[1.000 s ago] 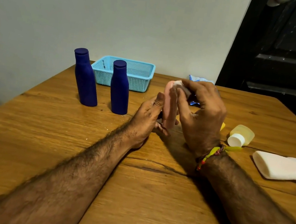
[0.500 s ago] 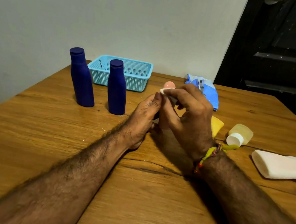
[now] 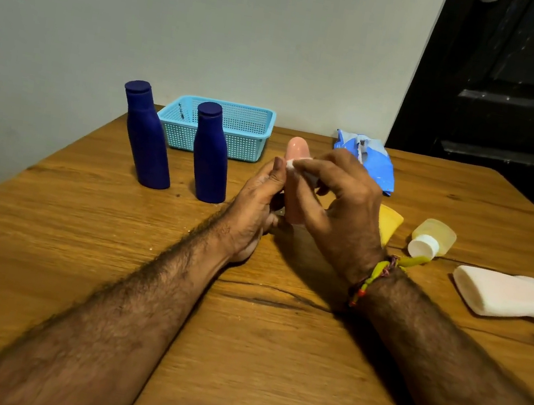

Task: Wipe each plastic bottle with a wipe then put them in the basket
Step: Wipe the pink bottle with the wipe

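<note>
A pink plastic bottle (image 3: 297, 153) stands upright at the table's middle, held from the left by my left hand (image 3: 258, 208). My right hand (image 3: 344, 210) pinches a small white wipe (image 3: 291, 164) against the bottle's upper side. Two dark blue bottles (image 3: 147, 139) (image 3: 211, 155) stand to the left. Behind them sits the light blue basket (image 3: 256, 124), and I cannot see anything in it. A yellow bottle (image 3: 389, 222) peeks out behind my right hand. A pale yellow bottle with a white cap (image 3: 433, 239) lies on its side to the right.
A blue wipe packet (image 3: 373, 164) lies at the back near the wall. A folded white cloth (image 3: 508, 294) rests at the right edge of the wooden table (image 3: 270, 359). A dark door fills the right background.
My right hand has slid the wipe down from the bottle's top, so the pink top now shows above my fingers. The left hand keeps its hold.
</note>
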